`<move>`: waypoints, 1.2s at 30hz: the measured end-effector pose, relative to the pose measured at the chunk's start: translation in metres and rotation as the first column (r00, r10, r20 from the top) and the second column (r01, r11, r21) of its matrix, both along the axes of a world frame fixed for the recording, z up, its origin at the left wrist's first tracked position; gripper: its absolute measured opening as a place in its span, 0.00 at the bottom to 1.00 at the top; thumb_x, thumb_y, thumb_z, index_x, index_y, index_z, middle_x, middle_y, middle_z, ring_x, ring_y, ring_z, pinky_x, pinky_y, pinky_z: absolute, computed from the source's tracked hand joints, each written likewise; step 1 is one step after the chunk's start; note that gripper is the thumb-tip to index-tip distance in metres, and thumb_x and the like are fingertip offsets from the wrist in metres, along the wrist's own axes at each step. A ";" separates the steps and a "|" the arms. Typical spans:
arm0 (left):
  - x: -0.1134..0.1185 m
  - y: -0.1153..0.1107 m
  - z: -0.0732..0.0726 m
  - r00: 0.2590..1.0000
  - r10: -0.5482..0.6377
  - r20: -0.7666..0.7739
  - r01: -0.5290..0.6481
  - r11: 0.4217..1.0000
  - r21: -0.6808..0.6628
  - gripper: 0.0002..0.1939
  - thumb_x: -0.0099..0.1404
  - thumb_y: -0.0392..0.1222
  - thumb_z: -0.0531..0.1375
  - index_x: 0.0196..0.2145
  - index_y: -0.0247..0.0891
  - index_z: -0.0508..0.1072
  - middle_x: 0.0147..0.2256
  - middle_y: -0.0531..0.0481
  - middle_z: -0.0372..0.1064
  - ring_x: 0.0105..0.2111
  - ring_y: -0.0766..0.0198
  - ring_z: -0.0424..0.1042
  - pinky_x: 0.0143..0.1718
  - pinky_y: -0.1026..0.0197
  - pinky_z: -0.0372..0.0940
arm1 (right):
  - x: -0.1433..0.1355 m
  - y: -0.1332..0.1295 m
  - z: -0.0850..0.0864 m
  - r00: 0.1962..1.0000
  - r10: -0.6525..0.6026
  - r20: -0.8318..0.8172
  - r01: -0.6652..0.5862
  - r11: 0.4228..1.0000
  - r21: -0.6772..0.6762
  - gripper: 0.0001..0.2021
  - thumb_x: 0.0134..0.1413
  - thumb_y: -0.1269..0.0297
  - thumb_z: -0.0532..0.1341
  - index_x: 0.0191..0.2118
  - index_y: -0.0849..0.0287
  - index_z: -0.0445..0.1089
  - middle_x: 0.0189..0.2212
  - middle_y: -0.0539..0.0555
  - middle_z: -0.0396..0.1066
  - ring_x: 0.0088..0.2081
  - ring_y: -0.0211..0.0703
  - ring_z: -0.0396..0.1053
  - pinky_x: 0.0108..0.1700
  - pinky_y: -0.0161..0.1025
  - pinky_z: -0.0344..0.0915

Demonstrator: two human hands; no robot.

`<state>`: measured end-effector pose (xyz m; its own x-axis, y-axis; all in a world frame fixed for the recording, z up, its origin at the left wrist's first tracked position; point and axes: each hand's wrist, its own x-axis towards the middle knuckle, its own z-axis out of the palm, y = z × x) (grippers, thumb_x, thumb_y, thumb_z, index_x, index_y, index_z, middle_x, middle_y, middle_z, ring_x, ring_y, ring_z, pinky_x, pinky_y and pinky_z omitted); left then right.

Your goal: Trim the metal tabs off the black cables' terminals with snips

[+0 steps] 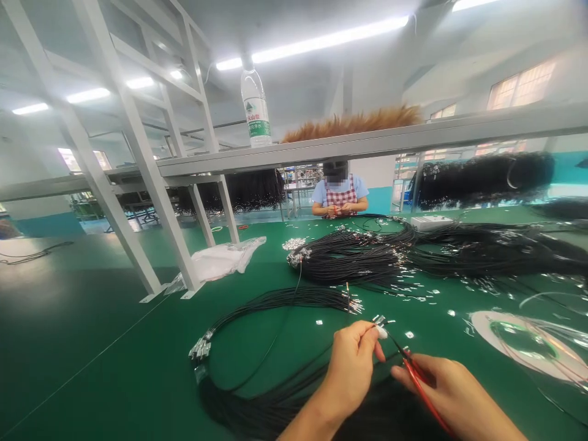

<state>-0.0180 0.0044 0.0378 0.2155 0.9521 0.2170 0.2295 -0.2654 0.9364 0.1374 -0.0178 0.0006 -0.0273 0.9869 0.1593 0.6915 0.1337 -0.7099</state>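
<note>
My left hand (351, 361) is closed in a pinch around the end of a black cable, with a small white piece (381, 332) at its fingertips. Red-handled pliers (417, 381) are gripped in my right hand (452, 383), their dark jaws pointing up and left towards the pinched end. Whether the jaws touch the cable I cannot tell. Below both hands runs a bundle of black cables (257, 398), partly hidden by my forearms. Beyond them curves a smaller black cable bunch (285, 298) with silvery ends.
Large heaps of black cables (349, 254) lie on the green table (138, 361), among scattered white bits. A pale ring-shaped spool (487, 324) is at right, a plastic bag (225, 260) at left. A metal shelf (321, 144) overhead carries a water bottle (256, 113). A person (340, 195) sits opposite.
</note>
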 end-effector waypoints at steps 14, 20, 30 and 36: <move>0.001 0.000 -0.008 0.997 -0.075 0.008 0.075 0.997 0.031 0.18 0.67 0.45 0.50 0.21 0.36 0.64 0.19 0.57 0.57 0.23 0.70 0.55 0.27 0.65 0.50 | 0.007 0.003 0.001 0.991 0.115 -0.064 -0.124 0.978 -0.167 0.21 0.46 0.42 0.55 0.19 0.55 0.53 0.19 0.46 0.47 0.24 0.39 0.44 0.25 0.36 0.44; 0.000 -0.002 -0.002 0.993 -0.113 0.044 0.116 0.992 -0.047 0.11 0.65 0.45 0.52 0.30 0.37 0.66 0.19 0.57 0.62 0.19 0.71 0.53 0.22 0.66 0.48 | 0.006 0.004 0.006 0.993 0.121 -0.008 -0.121 0.974 -0.189 0.22 0.47 0.40 0.52 0.20 0.55 0.53 0.20 0.46 0.47 0.25 0.39 0.44 0.26 0.36 0.43; -0.007 0.005 -0.002 0.934 -0.305 0.188 0.346 0.902 -0.257 0.14 0.63 0.46 0.53 0.25 0.35 0.66 0.21 0.54 0.62 0.19 0.72 0.51 0.23 0.66 0.49 | 0.017 0.008 0.001 0.984 0.174 0.039 -0.164 0.968 -0.191 0.19 0.49 0.44 0.53 0.22 0.56 0.62 0.20 0.47 0.53 0.25 0.40 0.48 0.27 0.35 0.47; 0.002 -0.005 -0.003 0.995 -0.077 -0.057 0.080 0.996 0.047 0.16 0.64 0.41 0.52 0.19 0.36 0.60 0.20 0.56 0.55 0.23 0.70 0.54 0.26 0.64 0.48 | 0.018 0.008 -0.003 0.970 0.154 0.188 -0.119 0.975 -0.187 0.18 0.51 0.46 0.50 0.21 0.54 0.56 0.19 0.48 0.56 0.24 0.41 0.49 0.27 0.36 0.49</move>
